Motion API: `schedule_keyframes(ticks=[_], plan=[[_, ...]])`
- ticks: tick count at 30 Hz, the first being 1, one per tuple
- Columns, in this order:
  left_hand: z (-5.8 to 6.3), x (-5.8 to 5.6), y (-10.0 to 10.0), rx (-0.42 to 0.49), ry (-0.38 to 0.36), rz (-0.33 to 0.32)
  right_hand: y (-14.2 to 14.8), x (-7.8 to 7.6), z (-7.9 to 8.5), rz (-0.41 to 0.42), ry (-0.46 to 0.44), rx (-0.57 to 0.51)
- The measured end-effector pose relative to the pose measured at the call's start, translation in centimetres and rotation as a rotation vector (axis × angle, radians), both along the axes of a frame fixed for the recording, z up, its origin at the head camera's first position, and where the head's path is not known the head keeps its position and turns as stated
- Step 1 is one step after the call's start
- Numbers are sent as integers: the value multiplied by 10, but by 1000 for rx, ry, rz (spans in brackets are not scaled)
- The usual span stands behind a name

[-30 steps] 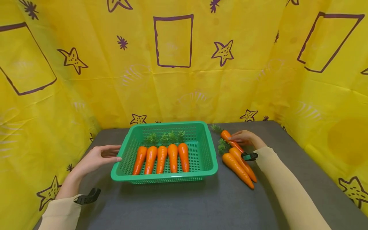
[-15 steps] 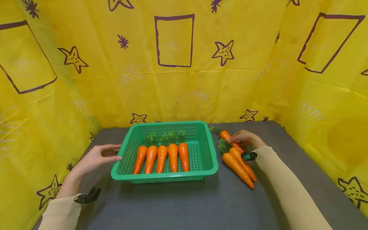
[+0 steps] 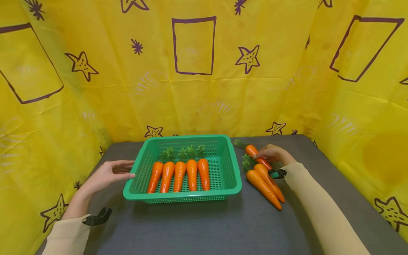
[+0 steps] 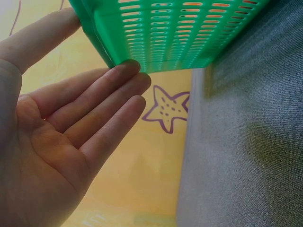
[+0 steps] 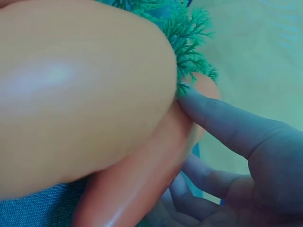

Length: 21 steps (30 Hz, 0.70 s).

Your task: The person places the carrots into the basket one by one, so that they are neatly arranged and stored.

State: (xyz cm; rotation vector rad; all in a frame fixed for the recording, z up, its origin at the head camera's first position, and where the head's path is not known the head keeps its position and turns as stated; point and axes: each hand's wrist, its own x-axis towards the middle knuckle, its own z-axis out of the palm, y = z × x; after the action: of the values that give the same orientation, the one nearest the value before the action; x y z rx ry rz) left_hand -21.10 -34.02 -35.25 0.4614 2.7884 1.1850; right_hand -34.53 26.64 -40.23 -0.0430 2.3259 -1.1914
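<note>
A green plastic basket (image 3: 181,196) holds several orange carrots (image 3: 179,175) side by side, leafy tops toward the back. At its left side, my left hand (image 3: 106,175) touches the rim with the thumb; in the left wrist view, its long fingers (image 4: 102,106) extend nearly straight beside the perforated wall. Right of the basket lie three more carrots. My right hand (image 3: 275,153) pinches the farthest carrot (image 3: 251,150) near its leafy end. The right wrist view shows my thumb (image 5: 227,123) on that carrot (image 5: 142,175), partly hidden behind a nearer carrot (image 5: 80,94).
Two loose carrots (image 3: 262,187) lie side by side, tips toward the front right. Everything rests on a dark grey table (image 3: 191,230). Yellow cloth walls (image 3: 191,102) with starfish drawings stand at the back and both sides.
My right fingers have settled slightly closer around the farthest carrot, which has hardly shifted. My left hand and the basket stay in place.
</note>
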Motion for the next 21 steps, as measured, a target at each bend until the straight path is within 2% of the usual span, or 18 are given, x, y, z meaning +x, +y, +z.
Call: schedule_keyframes(ticks=[11,21], plan=[[-1,0,0,-4,5,-1,5,3,5,13,8,-35],[0,0,0,-7,3,-2,13,6,14,-32,33,-14]])
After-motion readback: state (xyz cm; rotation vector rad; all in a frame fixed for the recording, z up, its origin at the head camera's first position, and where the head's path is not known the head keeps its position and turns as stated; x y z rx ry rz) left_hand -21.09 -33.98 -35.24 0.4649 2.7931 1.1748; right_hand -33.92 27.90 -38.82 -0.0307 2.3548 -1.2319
